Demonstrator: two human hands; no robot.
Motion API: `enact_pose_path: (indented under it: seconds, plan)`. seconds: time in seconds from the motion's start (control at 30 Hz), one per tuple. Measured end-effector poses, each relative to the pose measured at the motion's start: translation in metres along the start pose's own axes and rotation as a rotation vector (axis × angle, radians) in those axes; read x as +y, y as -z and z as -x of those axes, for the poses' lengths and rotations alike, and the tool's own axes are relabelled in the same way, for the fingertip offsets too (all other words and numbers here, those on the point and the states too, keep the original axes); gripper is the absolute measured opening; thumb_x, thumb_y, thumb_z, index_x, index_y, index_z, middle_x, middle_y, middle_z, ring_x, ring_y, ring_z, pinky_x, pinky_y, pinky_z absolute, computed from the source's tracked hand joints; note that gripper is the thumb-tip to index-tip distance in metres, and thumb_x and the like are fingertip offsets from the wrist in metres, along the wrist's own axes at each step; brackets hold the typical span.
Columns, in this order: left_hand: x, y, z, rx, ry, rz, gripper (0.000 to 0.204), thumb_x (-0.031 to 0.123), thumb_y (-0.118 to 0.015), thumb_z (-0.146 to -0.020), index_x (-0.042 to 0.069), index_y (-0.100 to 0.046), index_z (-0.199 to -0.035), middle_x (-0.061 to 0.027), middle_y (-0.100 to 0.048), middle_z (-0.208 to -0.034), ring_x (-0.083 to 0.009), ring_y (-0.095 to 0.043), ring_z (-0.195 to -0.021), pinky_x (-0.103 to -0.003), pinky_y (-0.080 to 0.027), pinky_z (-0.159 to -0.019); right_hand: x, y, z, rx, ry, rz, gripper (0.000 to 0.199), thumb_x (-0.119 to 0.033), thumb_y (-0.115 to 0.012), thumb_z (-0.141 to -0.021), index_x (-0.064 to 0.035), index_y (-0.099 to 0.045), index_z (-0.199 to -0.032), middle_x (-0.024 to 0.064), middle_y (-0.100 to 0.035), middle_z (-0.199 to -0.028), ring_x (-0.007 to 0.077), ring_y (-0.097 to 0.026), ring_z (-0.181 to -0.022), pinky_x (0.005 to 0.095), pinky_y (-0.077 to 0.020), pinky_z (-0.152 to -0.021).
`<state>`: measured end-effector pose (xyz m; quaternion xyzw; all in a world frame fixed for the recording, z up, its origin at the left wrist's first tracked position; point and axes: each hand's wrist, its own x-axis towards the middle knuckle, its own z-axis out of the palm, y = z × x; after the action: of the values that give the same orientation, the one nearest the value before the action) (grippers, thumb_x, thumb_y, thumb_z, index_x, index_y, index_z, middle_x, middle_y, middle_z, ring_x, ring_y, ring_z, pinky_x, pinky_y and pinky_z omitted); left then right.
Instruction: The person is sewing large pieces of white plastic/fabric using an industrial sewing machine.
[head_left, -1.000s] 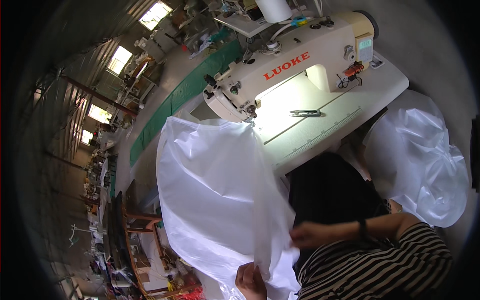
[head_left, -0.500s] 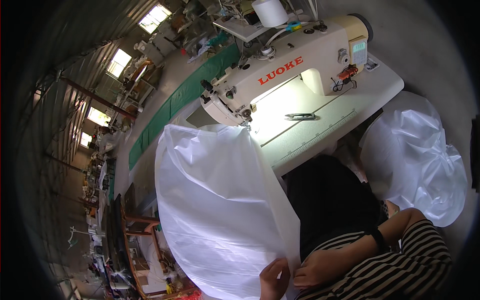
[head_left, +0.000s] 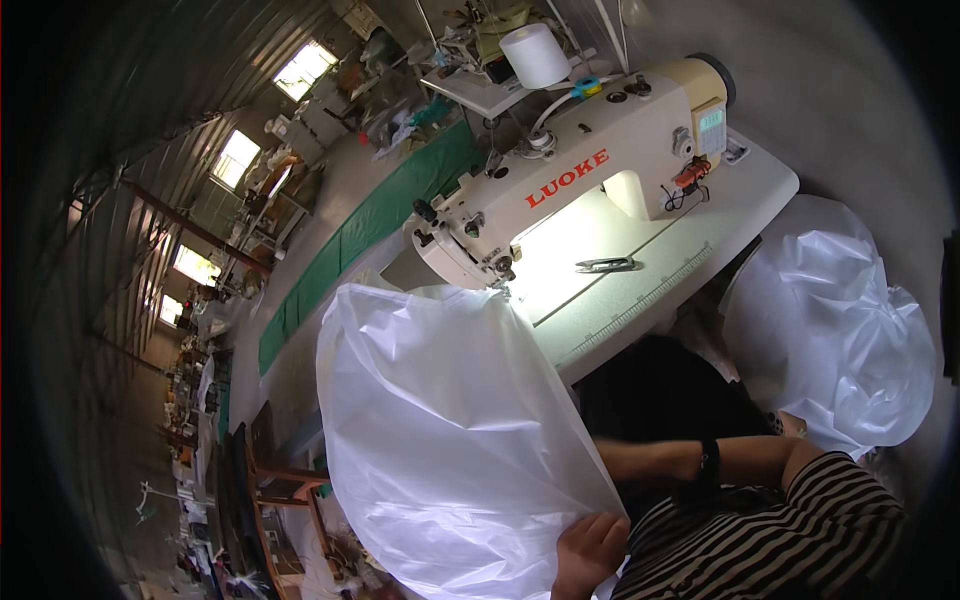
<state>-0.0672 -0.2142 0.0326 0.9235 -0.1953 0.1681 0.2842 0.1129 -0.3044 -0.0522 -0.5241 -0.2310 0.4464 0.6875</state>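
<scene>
White plastic sheet (head_left: 450, 440) — left hand (head_left: 590, 552) fingers clamped on lower edge; right hand hidden behind it, grip unclear.

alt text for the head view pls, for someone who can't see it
A person's left hand grips the lower edge of a large white fabric sheet spread before a cream sewing machine on a white table. More white fabric lies bunched to the right.

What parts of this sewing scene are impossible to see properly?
Head view only:
- Right hand: hidden behind the white fabric sheet; only its forearm shows.
- Left hand: partly cut by the lower edge, fingertips tucked under the sheet.
- Sewing machine needle: too small, lost in lamp glare.
- Far workshop benches: blurred, bent at the rim.
</scene>
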Motion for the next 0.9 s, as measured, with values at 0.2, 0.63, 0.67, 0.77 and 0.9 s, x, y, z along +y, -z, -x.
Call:
enact_pose_path:
  seconds: [0.2, 0.63, 0.67, 0.77, 0.9]
  plan:
    - [-0.005, 0.005, -0.013, -0.156, -0.039, 0.085, 0.017, 0.004, -0.064, -0.064, 0.01, -0.056, -0.077, -0.0047, -0.051, -0.068, -0.0229, -0.057, -0.06, -0.034, -0.046, -0.052, -0.069, 0.025, -0.047, 0.488, 0.272, 1.276, 0.049, -0.022, -0.054, -0.094, 0.0072, -0.046, -0.132, 0.0149, -0.066, -0.073, 0.0273, -0.067, -0.063, 0.039, -0.0523, -0.055]
    - [-0.089, -0.013, -0.066, -0.087, 0.053, -0.164, 0.009, 0.002, -0.058, -0.075, 0.01, -0.058, -0.078, -0.0072, -0.054, -0.067, -0.0281, -0.059, -0.059, -0.039, -0.048, -0.053, -0.043, 0.005, -0.046, 0.517, 0.146, 1.595, 0.051, -0.009, -0.053, -0.088, 0.0088, -0.045, -0.135, 0.0061, -0.065, -0.065, 0.0238, -0.066, -0.056, 0.0361, -0.0498, -0.045]
    - [-0.097, -0.016, -0.071, -0.094, 0.055, -0.169, 0.009, 0.002, -0.058, -0.075, 0.01, -0.058, -0.078, -0.0072, -0.054, -0.067, -0.0281, -0.059, -0.059, -0.039, -0.048, -0.053, -0.044, 0.006, -0.049, 0.514, 0.108, 1.607, 0.049, -0.009, -0.052, -0.089, 0.008, -0.046, -0.135, 0.006, -0.065, -0.065, 0.0241, -0.066, -0.056, 0.0366, -0.0499, -0.045]
    - [-0.121, -0.021, -0.086, -0.07, 0.086, -0.242, 0.009, 0.002, -0.057, -0.079, 0.008, -0.06, -0.084, -0.0093, -0.059, -0.07, -0.0306, -0.061, -0.062, -0.041, -0.05, -0.055, -0.047, 0.012, -0.063, 0.5, 0.085, 1.624, 0.045, -0.01, -0.051, -0.091, 0.0078, -0.048, -0.132, 0.0065, -0.066, -0.067, 0.0259, -0.067, -0.058, 0.0385, -0.0506, -0.046]
    - [-0.148, -0.021, -0.107, -0.014, 0.093, -0.303, 0.007, 0.002, -0.057, -0.08, 0.008, -0.06, -0.083, -0.0112, -0.059, -0.069, -0.0319, -0.061, -0.061, -0.042, -0.05, -0.056, -0.053, 0.032, -0.091, 0.448, 0.103, 1.614, 0.041, -0.011, -0.051, -0.092, 0.0072, -0.05, -0.129, 0.0067, -0.067, -0.069, 0.0258, -0.068, -0.06, 0.0385, -0.051, -0.047]
